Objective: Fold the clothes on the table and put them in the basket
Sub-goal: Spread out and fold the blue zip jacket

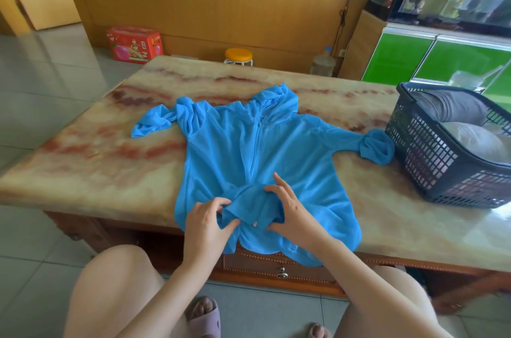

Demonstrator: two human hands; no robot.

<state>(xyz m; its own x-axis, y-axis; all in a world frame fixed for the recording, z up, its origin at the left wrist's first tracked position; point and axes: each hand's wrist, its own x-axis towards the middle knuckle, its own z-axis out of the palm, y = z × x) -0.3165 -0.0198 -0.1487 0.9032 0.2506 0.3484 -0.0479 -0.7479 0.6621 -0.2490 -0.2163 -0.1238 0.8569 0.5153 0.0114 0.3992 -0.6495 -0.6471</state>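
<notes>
A thin blue zip-up hooded jacket [235, 144] lies spread front-up on the marble table [105, 171], hood toward the far side, sleeves out to both sides, hem hanging over the near edge. My left hand [206, 220] pinches a bunched fold of the blue fabric near the zipper's bottom. My right hand [290, 206] grips the same bunch from the right, index finger stretched out over the cloth. A dark plastic basket [431, 160] stands at the table's right end with folded grey and pale clothes inside.
The jacket's right cuff lies bunched against the basket's side. Behind the table are a red carton [134, 44], an orange-topped stool [238, 56] and a water jug [323, 62] on the floor. A drawer knob [282, 272] sits under the near edge. My knees are below.
</notes>
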